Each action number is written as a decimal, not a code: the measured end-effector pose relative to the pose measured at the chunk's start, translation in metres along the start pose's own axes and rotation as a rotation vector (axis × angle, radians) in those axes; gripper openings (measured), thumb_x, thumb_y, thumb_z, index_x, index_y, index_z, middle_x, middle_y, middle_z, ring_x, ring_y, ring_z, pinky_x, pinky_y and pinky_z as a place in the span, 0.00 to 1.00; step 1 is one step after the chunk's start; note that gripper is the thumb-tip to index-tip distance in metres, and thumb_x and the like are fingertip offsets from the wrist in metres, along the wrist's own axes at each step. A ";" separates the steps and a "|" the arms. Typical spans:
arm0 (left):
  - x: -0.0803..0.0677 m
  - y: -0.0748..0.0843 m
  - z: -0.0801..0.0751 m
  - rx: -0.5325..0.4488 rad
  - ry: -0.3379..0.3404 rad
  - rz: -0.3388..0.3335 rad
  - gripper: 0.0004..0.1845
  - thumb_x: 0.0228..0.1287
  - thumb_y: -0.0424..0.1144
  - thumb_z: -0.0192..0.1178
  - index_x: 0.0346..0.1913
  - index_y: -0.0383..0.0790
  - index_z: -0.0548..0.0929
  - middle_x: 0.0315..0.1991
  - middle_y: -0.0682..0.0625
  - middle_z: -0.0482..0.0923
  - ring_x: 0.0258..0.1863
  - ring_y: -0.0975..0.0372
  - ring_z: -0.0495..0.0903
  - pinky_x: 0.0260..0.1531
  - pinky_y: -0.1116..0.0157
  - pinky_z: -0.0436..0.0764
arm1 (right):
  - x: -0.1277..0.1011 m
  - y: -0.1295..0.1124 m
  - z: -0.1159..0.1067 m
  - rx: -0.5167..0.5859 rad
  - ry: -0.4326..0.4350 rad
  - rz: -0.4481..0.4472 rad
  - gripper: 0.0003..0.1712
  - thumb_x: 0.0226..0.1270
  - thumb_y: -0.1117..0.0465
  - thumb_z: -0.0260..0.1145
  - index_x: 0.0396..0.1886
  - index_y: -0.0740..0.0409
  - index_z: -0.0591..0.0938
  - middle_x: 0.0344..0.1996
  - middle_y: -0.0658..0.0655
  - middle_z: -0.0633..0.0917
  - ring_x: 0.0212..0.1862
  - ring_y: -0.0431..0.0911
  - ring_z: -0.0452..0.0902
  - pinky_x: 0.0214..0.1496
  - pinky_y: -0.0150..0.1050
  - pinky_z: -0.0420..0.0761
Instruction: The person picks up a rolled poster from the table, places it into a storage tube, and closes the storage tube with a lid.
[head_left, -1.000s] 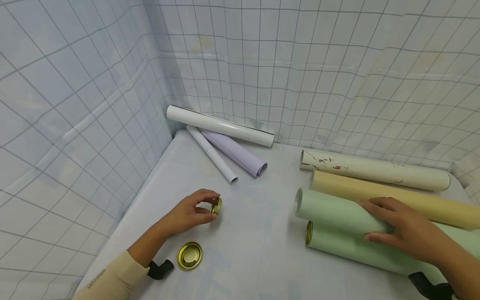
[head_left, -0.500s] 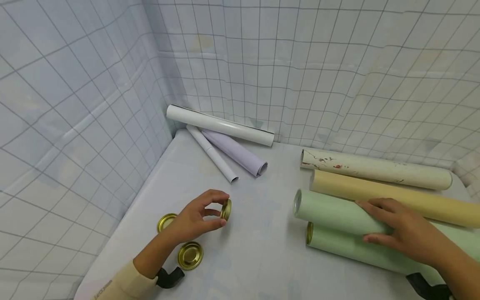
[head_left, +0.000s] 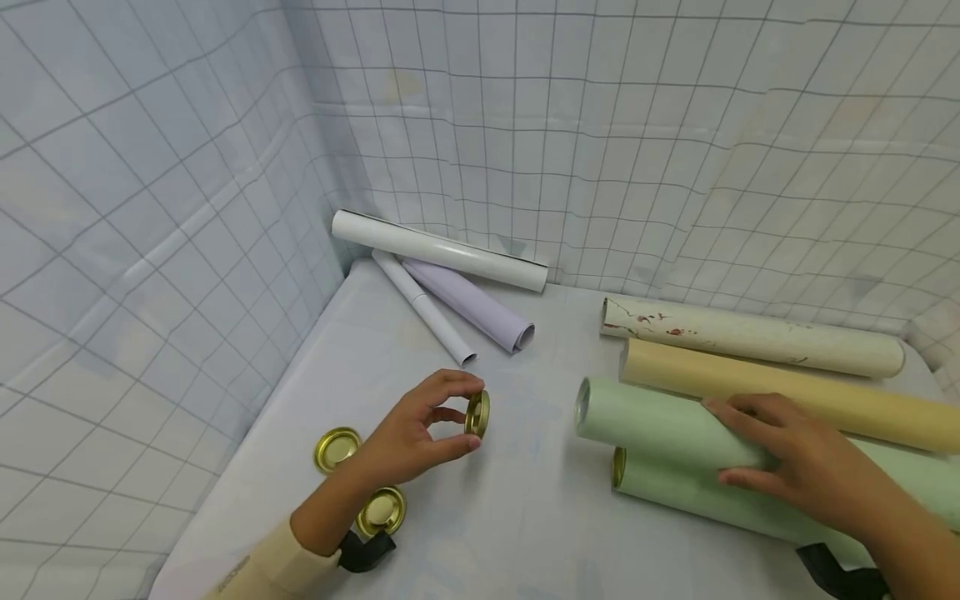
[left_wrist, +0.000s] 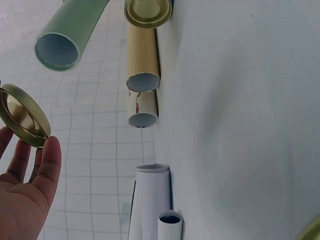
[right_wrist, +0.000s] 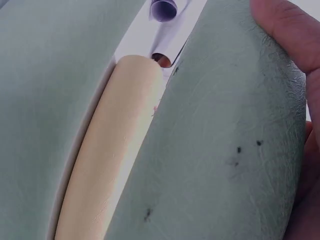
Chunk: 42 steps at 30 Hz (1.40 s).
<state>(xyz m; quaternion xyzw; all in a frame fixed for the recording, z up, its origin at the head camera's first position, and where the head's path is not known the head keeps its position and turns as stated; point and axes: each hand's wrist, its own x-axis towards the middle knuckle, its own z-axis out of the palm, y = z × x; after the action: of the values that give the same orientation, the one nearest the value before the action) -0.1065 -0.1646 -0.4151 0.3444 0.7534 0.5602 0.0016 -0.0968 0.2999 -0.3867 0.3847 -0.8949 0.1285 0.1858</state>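
Note:
My left hand (head_left: pixel 411 433) pinches a round gold metal cap (head_left: pixel 483 415) by its rim between fingers and thumb, its face turned sideways above the table. To the right, my right hand (head_left: pixel 813 458) grips a pale green cardboard tube (head_left: pixel 660 423), thumb on the near side. That tube's left end is open and hollow in the left wrist view, apart from the cap. Below it lies a second green tube (head_left: pixel 697 496), with a gold cap (head_left: pixel 618 468) in its left end. The held tube (right_wrist: pixel 225 125) shows small dark specks in the right wrist view.
Two gold caps, one at the left (head_left: pixel 334 450) and one partly behind the left wrist (head_left: pixel 381 510), lie on the table. A yellow tube (head_left: pixel 742 385) and a floral tube (head_left: pixel 720 335) lie behind the green ones. White (head_left: pixel 442 250) and lavender (head_left: pixel 472 304) rolls lie at the back left.
My left hand has carried the cap to the right, nearer the tube's open end, uncovering a cap behind the forearm. The held green tube has shifted slightly left.

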 end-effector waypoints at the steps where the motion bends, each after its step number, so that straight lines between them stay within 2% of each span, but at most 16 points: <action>1: 0.002 0.001 0.002 0.002 -0.003 0.009 0.30 0.60 0.28 0.70 0.65 0.39 0.74 0.60 0.45 0.71 0.55 0.55 0.75 0.48 0.57 0.83 | 0.001 -0.001 0.000 -0.002 0.005 -0.010 0.47 0.42 0.39 0.80 0.65 0.49 0.79 0.49 0.47 0.80 0.49 0.38 0.74 0.44 0.30 0.74; 6: 0.010 0.008 0.009 0.003 -0.001 0.042 0.30 0.60 0.29 0.70 0.66 0.38 0.73 0.61 0.42 0.70 0.55 0.52 0.75 0.48 0.56 0.83 | 0.004 -0.005 0.002 0.004 0.035 -0.058 0.43 0.59 0.28 0.62 0.64 0.51 0.80 0.48 0.48 0.80 0.48 0.41 0.74 0.46 0.32 0.72; 9: 0.013 0.011 0.011 0.002 0.012 0.046 0.31 0.59 0.28 0.71 0.66 0.39 0.73 0.61 0.41 0.70 0.55 0.53 0.75 0.49 0.57 0.83 | 0.005 -0.009 0.001 -0.001 0.043 -0.048 0.43 0.62 0.26 0.56 0.65 0.50 0.79 0.49 0.49 0.80 0.48 0.42 0.75 0.46 0.34 0.72; 17: 0.022 0.017 0.017 -0.019 0.018 0.085 0.31 0.58 0.28 0.71 0.65 0.39 0.74 0.61 0.42 0.70 0.55 0.52 0.75 0.48 0.56 0.83 | 0.008 -0.019 -0.004 0.017 0.043 -0.038 0.43 0.61 0.26 0.59 0.64 0.51 0.80 0.50 0.50 0.80 0.47 0.43 0.75 0.47 0.35 0.71; 20: 0.025 0.018 0.019 -0.023 0.021 0.102 0.31 0.58 0.28 0.71 0.65 0.39 0.74 0.61 0.43 0.71 0.55 0.52 0.75 0.48 0.56 0.83 | 0.010 -0.021 -0.006 0.019 0.041 -0.042 0.43 0.62 0.26 0.56 0.64 0.52 0.80 0.50 0.50 0.80 0.48 0.43 0.75 0.48 0.34 0.71; 28: 0.027 0.019 0.028 -0.038 0.009 0.153 0.32 0.57 0.27 0.72 0.65 0.38 0.73 0.60 0.43 0.71 0.55 0.52 0.75 0.48 0.57 0.83 | 0.015 -0.028 -0.005 0.043 0.162 -0.125 0.41 0.65 0.28 0.54 0.59 0.56 0.83 0.46 0.55 0.82 0.45 0.48 0.77 0.57 0.26 0.65; 35: 0.031 0.023 0.037 -0.055 0.000 0.176 0.33 0.55 0.25 0.72 0.65 0.38 0.73 0.60 0.43 0.70 0.57 0.52 0.74 0.47 0.58 0.83 | 0.019 -0.035 -0.007 0.066 0.167 -0.142 0.40 0.66 0.29 0.55 0.58 0.57 0.83 0.47 0.55 0.82 0.46 0.49 0.77 0.63 0.24 0.60; 42: 0.037 0.028 0.047 -0.057 -0.048 0.192 0.33 0.56 0.26 0.72 0.65 0.39 0.73 0.62 0.44 0.69 0.58 0.53 0.74 0.49 0.59 0.83 | 0.021 -0.039 -0.008 0.047 0.176 -0.145 0.40 0.67 0.28 0.54 0.57 0.56 0.84 0.46 0.55 0.82 0.45 0.50 0.77 0.64 0.25 0.59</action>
<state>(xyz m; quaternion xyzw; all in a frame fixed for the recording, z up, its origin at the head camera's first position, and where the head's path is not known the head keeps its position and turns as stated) -0.1024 -0.1015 -0.3951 0.4282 0.7003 0.5706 -0.0244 -0.0794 0.2633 -0.3673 0.4399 -0.8417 0.1692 0.2634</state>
